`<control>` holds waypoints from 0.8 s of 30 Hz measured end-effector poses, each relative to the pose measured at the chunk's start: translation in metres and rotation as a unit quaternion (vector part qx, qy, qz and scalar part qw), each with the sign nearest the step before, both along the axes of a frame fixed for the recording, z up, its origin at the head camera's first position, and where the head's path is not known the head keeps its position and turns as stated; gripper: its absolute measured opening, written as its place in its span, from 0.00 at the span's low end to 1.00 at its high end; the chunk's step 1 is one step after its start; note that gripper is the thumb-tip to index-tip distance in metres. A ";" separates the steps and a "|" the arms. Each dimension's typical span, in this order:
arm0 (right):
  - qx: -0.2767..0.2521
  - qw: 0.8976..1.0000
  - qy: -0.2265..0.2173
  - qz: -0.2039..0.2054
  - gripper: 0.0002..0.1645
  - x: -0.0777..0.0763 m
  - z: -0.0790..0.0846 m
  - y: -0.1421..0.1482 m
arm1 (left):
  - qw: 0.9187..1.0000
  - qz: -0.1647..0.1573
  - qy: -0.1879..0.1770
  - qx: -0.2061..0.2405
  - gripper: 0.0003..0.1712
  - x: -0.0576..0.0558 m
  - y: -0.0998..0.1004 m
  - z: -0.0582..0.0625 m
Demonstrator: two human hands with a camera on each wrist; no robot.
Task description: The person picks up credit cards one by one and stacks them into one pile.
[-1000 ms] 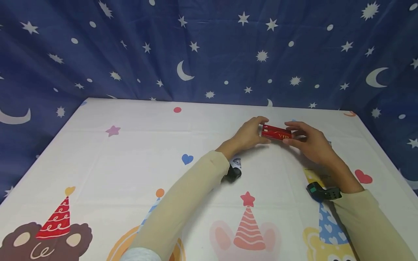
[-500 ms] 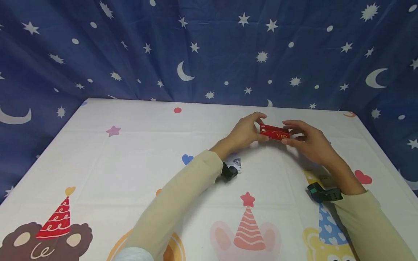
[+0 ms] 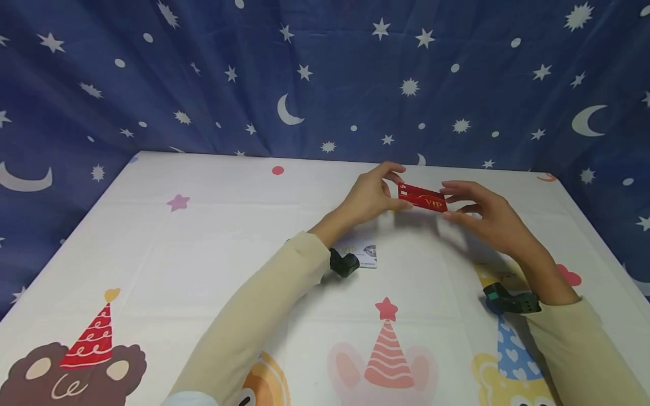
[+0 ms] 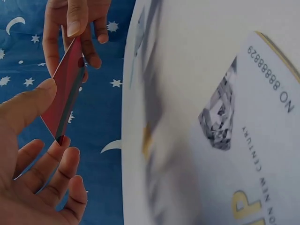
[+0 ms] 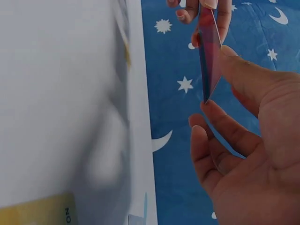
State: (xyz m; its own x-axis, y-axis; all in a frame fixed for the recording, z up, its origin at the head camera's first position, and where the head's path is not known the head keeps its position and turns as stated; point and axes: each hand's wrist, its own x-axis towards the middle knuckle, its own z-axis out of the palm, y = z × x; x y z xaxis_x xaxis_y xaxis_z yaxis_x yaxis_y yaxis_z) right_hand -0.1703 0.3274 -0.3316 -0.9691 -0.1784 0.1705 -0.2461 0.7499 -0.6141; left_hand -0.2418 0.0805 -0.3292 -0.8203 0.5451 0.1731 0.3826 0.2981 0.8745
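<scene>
A red VIP card is held up off the table between both hands, printed face toward the head camera. My left hand pinches its left end, thumb on the near edge and fingertips on the far edge. The right hand pinches the right end the same way. In the left wrist view the red card stands tilted, seen nearly edge-on. Below my left wrist lies a white VIP card with a diamond print, partly hidden by the wrist camera. A yellow card lies near my right wrist.
The table wears a white cloth printed with party-hat animals, hearts and stars. A dark blue star-and-moon curtain hangs behind its far edge. In the left wrist view, a yellowish edge shows under the white card.
Both hands have raised the red card and shifted it slightly left, its face tipping more toward the head camera. My left forearm has moved left, uncovering more of the white card.
</scene>
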 end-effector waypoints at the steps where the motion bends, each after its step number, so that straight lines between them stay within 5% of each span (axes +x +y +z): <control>1: 0.000 1.000 0.000 0.000 0.38 0.000 0.001 -0.001 | 1.000 0.000 0.000 0.000 0.40 0.000 -0.001 0.001; 11: 0.000 1.000 0.023 0.009 0.38 0.007 0.010 -0.018 | 1.000 0.004 -0.007 -0.017 0.40 0.009 -0.021 0.010; 24: -0.030 0.998 0.041 0.043 0.38 0.018 0.014 -0.045 | 0.999 0.002 0.023 -0.025 0.38 0.029 -0.052 0.008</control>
State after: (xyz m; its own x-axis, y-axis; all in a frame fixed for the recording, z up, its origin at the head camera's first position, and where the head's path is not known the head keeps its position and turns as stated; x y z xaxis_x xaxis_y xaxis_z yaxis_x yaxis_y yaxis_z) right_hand -0.1522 0.2823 -0.3176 -0.9329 -0.2472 0.2618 -0.3593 0.6858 -0.6329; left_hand -0.2130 0.0283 -0.3217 -0.8140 0.5515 0.1826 0.4203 0.3422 0.8404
